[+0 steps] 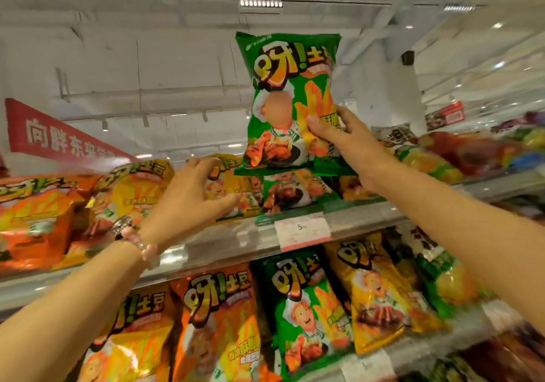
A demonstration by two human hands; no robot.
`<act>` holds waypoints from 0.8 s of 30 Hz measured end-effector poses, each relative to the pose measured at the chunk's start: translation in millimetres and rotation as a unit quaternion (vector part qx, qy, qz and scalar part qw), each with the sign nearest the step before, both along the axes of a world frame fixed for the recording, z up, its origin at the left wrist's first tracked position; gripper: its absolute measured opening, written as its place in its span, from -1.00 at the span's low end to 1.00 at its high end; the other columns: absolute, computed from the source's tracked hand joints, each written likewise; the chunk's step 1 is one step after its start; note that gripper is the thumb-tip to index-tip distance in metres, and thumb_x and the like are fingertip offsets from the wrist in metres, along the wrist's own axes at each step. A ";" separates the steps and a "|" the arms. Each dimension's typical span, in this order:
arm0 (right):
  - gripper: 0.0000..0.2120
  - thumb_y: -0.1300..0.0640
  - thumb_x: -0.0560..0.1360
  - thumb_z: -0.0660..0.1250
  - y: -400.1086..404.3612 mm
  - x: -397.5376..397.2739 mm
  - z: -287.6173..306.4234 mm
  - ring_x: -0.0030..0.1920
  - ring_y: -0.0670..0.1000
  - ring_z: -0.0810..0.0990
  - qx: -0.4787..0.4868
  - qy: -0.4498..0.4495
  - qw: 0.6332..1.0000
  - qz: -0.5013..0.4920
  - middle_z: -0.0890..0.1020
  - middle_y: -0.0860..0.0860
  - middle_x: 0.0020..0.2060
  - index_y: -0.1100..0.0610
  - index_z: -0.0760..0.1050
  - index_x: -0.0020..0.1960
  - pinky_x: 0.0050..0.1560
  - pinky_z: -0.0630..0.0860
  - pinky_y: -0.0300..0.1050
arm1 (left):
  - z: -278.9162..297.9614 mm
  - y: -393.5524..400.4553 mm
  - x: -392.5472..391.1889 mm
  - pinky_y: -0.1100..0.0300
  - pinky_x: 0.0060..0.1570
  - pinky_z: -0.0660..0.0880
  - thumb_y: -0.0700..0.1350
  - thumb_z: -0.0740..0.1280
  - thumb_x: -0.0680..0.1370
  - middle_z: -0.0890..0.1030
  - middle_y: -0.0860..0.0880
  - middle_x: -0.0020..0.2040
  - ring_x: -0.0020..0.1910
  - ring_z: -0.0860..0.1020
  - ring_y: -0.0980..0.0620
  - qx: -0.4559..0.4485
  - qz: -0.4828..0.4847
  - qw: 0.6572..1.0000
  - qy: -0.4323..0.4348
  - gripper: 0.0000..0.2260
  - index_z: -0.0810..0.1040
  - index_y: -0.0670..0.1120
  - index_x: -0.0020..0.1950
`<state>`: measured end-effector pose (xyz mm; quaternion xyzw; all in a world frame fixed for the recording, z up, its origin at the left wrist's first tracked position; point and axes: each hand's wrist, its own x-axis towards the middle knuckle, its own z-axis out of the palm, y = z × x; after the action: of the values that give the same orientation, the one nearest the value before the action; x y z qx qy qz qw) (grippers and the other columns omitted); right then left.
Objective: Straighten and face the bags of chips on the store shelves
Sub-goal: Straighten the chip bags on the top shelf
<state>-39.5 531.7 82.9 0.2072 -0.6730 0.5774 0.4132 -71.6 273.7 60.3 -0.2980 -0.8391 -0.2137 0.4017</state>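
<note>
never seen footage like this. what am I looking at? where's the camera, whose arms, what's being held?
There is no robot here. One wide-angle camera sits on a person's head, looking up at store shelves, so both arms reaching in are that person's own.

The right hand grips a green chip bag by its lower right side and holds it upright, front facing the camera, above the upper shelf. The left hand, with a bracelet on its wrist, reaches with spread fingers toward a yellow bag on that shelf; whether it touches is unclear.

More orange, yellow and green bags fill both shelves. A price tag hangs on the shelf edge.
</note>
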 end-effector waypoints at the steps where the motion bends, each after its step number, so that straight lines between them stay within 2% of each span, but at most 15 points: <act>1: -0.29 -0.18 0.30 0.42 14.5 4.1 2.6 -0.19 -0.33 0.62 0.001 0.000 1.000 -0.006 0.61 -0.16 0.00 0.03 0.35 0.38 -0.25 0.48 -0.46 | -1.2 17.2 -0.6 0.12 0.19 0.37 0.10 0.42 0.42 0.45 -0.09 0.33 0.27 0.43 -0.04 -0.007 -0.011 1.000 -0.001 -0.39 0.37 -0.04 0.41; 3: -0.19 -0.23 0.21 0.42 44.2 11.7 6.8 -0.12 -0.25 0.64 0.005 0.002 1.000 -0.017 0.62 -0.12 0.03 0.04 0.34 0.39 -0.11 0.53 -0.34 | -2.6 52.8 -1.4 0.09 0.25 0.35 0.20 0.39 0.38 0.42 -0.07 0.37 0.32 0.39 -0.02 -0.014 -0.023 1.000 -0.010 -0.32 0.35 -0.03 0.43; 5: -0.14 -0.25 0.17 0.42 72.6 19.0 8.7 -0.05 -0.18 0.65 0.004 0.001 1.000 -0.022 0.63 -0.09 0.06 0.04 0.34 0.39 -0.03 0.56 -0.26 | -3.3 88.9 -2.7 0.12 0.21 0.36 0.26 0.37 0.35 0.40 -0.05 0.38 0.31 0.39 -0.02 -0.008 -0.037 0.999 -0.021 -0.27 0.33 -0.01 0.44; 7: -0.18 -0.24 0.19 0.42 99.6 25.0 9.0 -0.06 -0.19 0.65 0.007 0.001 1.000 -0.028 0.63 -0.10 0.05 0.04 0.35 0.38 -0.11 0.55 -0.31 | -4.0 125.2 -4.5 0.18 0.16 0.33 0.27 0.40 0.36 0.40 -0.03 0.39 0.32 0.39 0.00 0.009 -0.058 0.998 -0.024 -0.25 0.31 -0.01 0.46; 10: -0.21 -0.21 0.23 0.42 135.6 30.9 6.2 -0.13 -0.22 0.65 0.006 -0.002 0.999 -0.035 0.64 -0.10 0.02 0.05 0.35 0.38 -0.22 0.52 -0.38 | -3.8 175.9 -9.7 0.14 0.21 0.34 0.24 0.44 0.38 0.37 -0.02 0.42 0.36 0.36 -0.02 0.025 -0.076 0.996 -0.043 -0.22 0.24 -0.01 0.49; 12: -0.26 -0.19 0.28 0.41 156.6 34.1 3.7 -0.17 -0.26 0.64 0.009 -0.001 0.999 -0.037 0.63 -0.14 -0.02 0.05 0.34 0.39 -0.24 0.51 -0.41 | -2.8 205.5 -14.3 0.16 0.13 0.40 0.23 0.47 0.35 0.43 -0.02 0.36 0.29 0.43 -0.02 0.051 -0.087 0.992 -0.077 -0.20 0.24 0.00 0.49; 13: -0.24 -0.21 0.27 0.41 165.7 35.3 2.6 -0.15 -0.26 0.64 0.010 -0.001 0.999 -0.037 0.62 -0.16 -0.02 0.04 0.33 0.39 -0.18 0.53 -0.38 | -2.3 218.6 -17.7 0.16 0.10 0.45 0.22 0.49 0.34 0.47 -0.02 0.32 0.23 0.48 -0.02 0.073 -0.098 0.988 -0.099 -0.18 0.23 -0.01 0.48; 15: -0.14 -0.28 0.18 0.40 181.6 36.8 0.9 -0.01 -0.17 0.63 0.010 -0.006 0.999 -0.041 0.62 -0.13 0.07 0.02 0.32 0.40 0.06 0.56 -0.20 | -2.2 240.9 -25.2 0.11 0.08 0.51 0.21 0.50 0.33 0.50 -0.05 0.28 0.15 0.52 -0.03 0.119 -0.108 0.977 -0.138 -0.12 0.18 -0.05 0.51; 17: -0.09 -0.32 0.13 0.40 194.7 38.0 0.9 0.09 -0.08 0.60 0.010 -0.007 0.999 -0.041 0.60 -0.07 0.14 0.01 0.33 0.40 0.21 0.51 -0.04 | -1.4 258.9 -33.8 0.13 0.12 0.47 0.23 0.50 0.33 0.44 -0.09 0.35 0.24 0.47 -0.07 0.150 -0.096 0.969 -0.171 -0.05 0.10 -0.09 0.54; 19: -0.06 -0.33 0.11 0.41 203.9 37.7 1.4 0.10 -0.06 0.61 0.013 -0.013 0.999 -0.035 0.60 -0.06 0.14 0.00 0.32 0.41 0.23 0.50 0.01 | -0.5 272.6 -42.3 0.15 0.16 0.39 0.24 0.49 0.33 0.38 -0.10 0.42 0.34 0.40 -0.10 0.163 -0.084 0.962 -0.204 0.00 0.02 -0.11 0.55; 21: -0.05 -0.35 0.10 0.40 210.9 35.7 1.6 0.08 -0.05 0.62 0.016 -0.017 0.999 -0.034 0.61 -0.04 0.12 -0.01 0.32 0.41 0.22 0.51 0.02 | 0.8 281.6 -50.4 0.09 0.29 0.38 0.24 0.50 0.32 0.39 -0.09 0.42 0.35 0.40 -0.09 0.163 -0.081 0.957 -0.225 -0.01 0.07 -0.11 0.55; 24: -0.08 -0.32 0.12 0.41 219.6 32.7 2.6 0.04 -0.05 0.63 0.016 -0.009 1.000 -0.022 0.62 -0.03 0.11 0.01 0.33 0.40 0.17 0.54 -0.03 | 0.2 288.2 -55.8 -0.03 0.31 0.41 0.19 0.55 0.29 0.44 -0.07 0.38 0.32 0.43 -0.08 0.192 -0.091 0.949 -0.233 -0.06 0.18 -0.10 0.51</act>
<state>-6.8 751.3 85.6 0.1936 -0.6905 0.5592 0.4160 -127.4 561.8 60.6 -0.2319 -0.8221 -0.4696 0.2233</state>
